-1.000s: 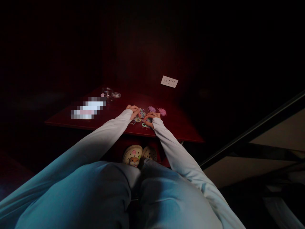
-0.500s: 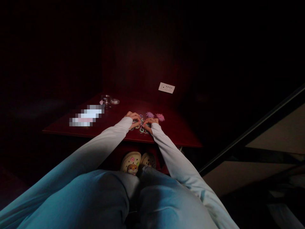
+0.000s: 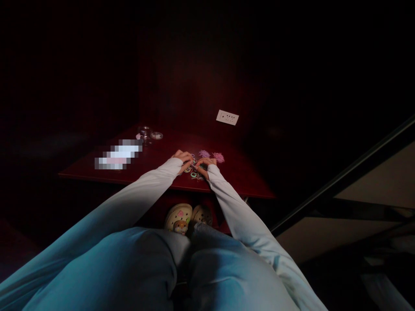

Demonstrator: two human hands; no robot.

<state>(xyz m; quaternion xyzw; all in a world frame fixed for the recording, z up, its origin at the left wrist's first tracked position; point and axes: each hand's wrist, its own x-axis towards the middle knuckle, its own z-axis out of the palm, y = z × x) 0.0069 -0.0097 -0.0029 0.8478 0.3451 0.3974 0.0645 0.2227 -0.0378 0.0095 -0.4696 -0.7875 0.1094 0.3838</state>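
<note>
Low over the dark red table [image 3: 155, 172], my left hand [image 3: 183, 160] and my right hand [image 3: 206, 166] meet fingertip to fingertip. Both are closed in a pinch; a thin pale bit seems to show between them, too small to make out. Beneath and around the fingers lies a loose heap of coloured elastic bands [image 3: 193, 175], green, pale and grey, partly hidden by my hands. Just beyond my right hand sit a purple bunch of bands [image 3: 204, 153] and a pink bunch of bands [image 3: 218, 157].
At the table's far left stand a clear round jar [image 3: 145, 133] and what looks like its lid [image 3: 157, 135]. A blurred-out bright rectangle [image 3: 119, 154] lies nearer the left edge. A white socket plate [image 3: 227, 117] is on the back panel. Below are my clogs [image 3: 178, 216].
My fingertips have shifted slightly and the pale bit between them shows a little differently. The whole view has tilted a touch. The bunches and jar stay in place.
</note>
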